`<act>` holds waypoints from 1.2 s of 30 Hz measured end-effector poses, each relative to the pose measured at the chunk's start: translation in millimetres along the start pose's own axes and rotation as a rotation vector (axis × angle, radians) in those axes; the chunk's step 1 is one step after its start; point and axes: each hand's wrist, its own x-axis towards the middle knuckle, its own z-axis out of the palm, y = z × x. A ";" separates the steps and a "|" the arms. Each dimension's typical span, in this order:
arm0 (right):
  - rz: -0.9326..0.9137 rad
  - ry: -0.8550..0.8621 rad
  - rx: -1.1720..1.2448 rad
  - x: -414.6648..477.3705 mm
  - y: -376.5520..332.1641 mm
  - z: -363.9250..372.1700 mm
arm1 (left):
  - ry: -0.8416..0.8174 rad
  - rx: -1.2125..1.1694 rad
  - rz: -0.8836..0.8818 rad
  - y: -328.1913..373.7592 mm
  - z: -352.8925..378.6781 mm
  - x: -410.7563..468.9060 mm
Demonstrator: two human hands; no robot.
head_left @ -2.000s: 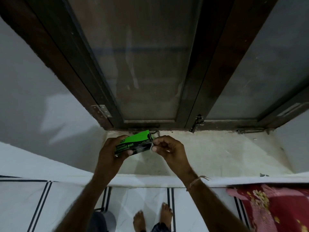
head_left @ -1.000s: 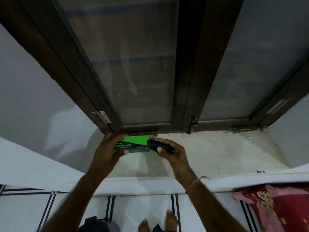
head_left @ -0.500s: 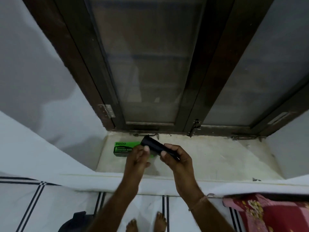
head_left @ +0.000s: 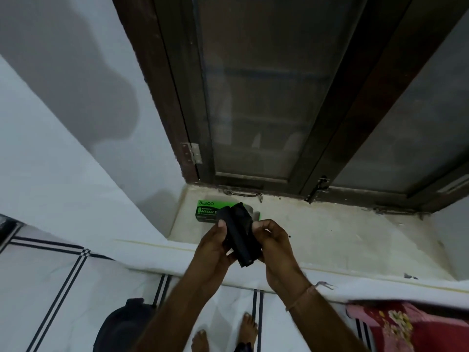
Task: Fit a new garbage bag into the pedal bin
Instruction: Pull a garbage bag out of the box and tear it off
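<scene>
A black roll of garbage bags (head_left: 238,235) is held between both hands above the window sill, its outer layer partly peeled open at the top. My left hand (head_left: 212,246) grips its left side with the thumb on the roll. My right hand (head_left: 275,246) pinches its right edge. The green garbage bag box (head_left: 206,211) lies on the sill just behind the roll, at the sill's left end. A dark rounded object (head_left: 124,323), possibly the pedal bin, shows at the bottom left by my feet.
The pale stone window sill (head_left: 330,232) runs under a dark wooden window frame (head_left: 327,138) with closed panes. White tiled floor with dark stripes (head_left: 66,275) lies below. A red flowered cloth (head_left: 411,326) is at the bottom right. My bare feet (head_left: 223,334) stand on the floor.
The black roll came out of the green box, which now lies on the sill. My left hand let go of the box and joined the right on the roll, whose outer layer has come loose.
</scene>
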 end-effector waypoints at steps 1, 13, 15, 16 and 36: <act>0.002 0.012 -0.005 -1.2 1.0 3.0 | -0.005 0.002 -0.006 -0.4 -2.3 -1.2; -0.021 0.152 -0.050 -29.1 6.5 45.2 | -0.073 0.009 -0.091 2.9 -33.3 -20.4; -0.029 0.069 -0.065 -37.9 7.1 48.5 | -0.099 0.074 -0.071 4.2 -38.1 -27.1; -0.052 0.002 -0.095 -43.7 8.9 51.7 | -0.110 0.120 -0.051 5.4 -41.8 -30.3; 0.010 0.297 0.188 -68.3 39.8 94.7 | -0.192 0.053 -0.194 38.8 -80.5 -59.1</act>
